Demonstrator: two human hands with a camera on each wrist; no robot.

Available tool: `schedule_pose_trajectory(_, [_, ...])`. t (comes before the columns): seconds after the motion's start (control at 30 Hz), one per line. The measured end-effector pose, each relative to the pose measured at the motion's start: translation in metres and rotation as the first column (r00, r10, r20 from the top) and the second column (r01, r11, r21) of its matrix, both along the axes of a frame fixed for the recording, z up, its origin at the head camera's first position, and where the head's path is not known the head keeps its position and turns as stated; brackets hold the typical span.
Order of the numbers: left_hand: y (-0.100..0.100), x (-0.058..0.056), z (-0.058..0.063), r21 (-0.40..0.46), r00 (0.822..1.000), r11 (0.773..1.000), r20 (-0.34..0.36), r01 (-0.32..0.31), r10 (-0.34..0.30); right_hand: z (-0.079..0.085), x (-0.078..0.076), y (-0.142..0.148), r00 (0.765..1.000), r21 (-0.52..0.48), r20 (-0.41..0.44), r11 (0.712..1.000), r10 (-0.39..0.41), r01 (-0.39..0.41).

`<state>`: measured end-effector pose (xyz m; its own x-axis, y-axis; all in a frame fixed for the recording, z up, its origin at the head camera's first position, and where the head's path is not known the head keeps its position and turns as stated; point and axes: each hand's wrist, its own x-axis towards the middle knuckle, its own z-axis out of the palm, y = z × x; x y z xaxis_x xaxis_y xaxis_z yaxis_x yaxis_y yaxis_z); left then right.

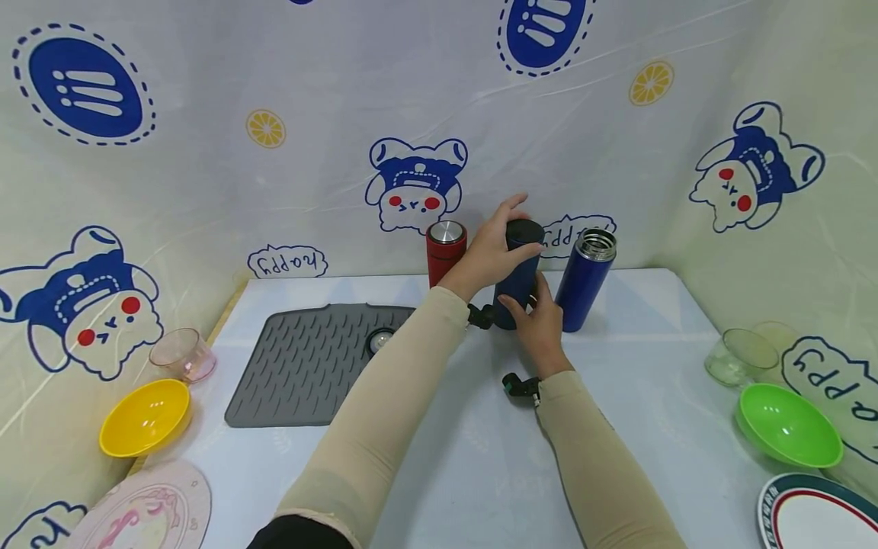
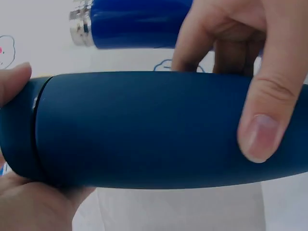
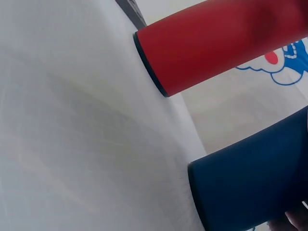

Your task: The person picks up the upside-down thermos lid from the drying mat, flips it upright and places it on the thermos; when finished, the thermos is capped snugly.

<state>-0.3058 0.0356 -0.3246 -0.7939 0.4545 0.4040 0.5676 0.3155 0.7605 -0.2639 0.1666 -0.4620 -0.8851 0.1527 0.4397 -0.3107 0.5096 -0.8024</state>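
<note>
Left hand [image 1: 492, 255] curled round dark lid [image 2: 20, 127], matte navy cylindrical bottle [image 1: 516, 288], right hand [image 1: 542, 328] gripping its lower body.
L-R: red cylindrical bottle with silver top [image 1: 446, 255]; navy one between, near table's [image 1: 473, 442] back edge; glossy blue uncapped metal bottle [image 1: 584, 286]. Likely lid-loosening step; next move probably needs steady base, lid twist.

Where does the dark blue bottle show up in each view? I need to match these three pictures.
Head: dark blue bottle, right of centre.
Left wrist: dark blue bottle, lying sideways across the middle, cap end at left.
Right wrist: dark blue bottle, lower right corner, below the red bottle.
Shared landmark: the printed backdrop, partly visible in all three.
</note>
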Motion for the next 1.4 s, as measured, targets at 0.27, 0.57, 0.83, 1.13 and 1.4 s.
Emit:
schedule_pose_trajectory(0.27, [0.001, 0.004, -0.006, -0.039, 0.996, 0.996, 0.026, -0.084, 0.085, -0.002, 0.0, 0.002, 1.0, -0.004, -0.002, 1.0, 0.027, -0.027])
schedule_pose_trajectory(0.57, [0.017, 0.023, -0.02, -0.173, 0.961, 0.962, -0.214, -0.211, 0.173, -0.005, -0.005, 0.005, 0.998, 0.049, -0.058, 0.999, -0.001, 0.003])
schedule_pose_trajectory(0.83, [-0.006, 0.043, -0.02, -0.125, 0.964, 0.976, -0.223, -0.178, 0.147, -0.003, -0.004, 0.002, 0.995, 0.066, -0.095, 0.998, 0.005, 0.001])
schedule_pose_trajectory(1.13, [-0.051, 0.075, -0.022, 0.022, 0.897, 0.984, -0.408, -0.177, 0.171, -0.002, -0.001, -0.001, 0.998, -0.011, -0.058, 1.0, 0.026, -0.026])
schedule_pose_trajectory(1.4, [-0.104, 0.085, -0.048, 0.218, 0.848, 0.925, -0.375, -0.312, 0.375, -0.003, 0.0, -0.001, 0.999, -0.032, -0.039, 0.999, 0.023, -0.024])
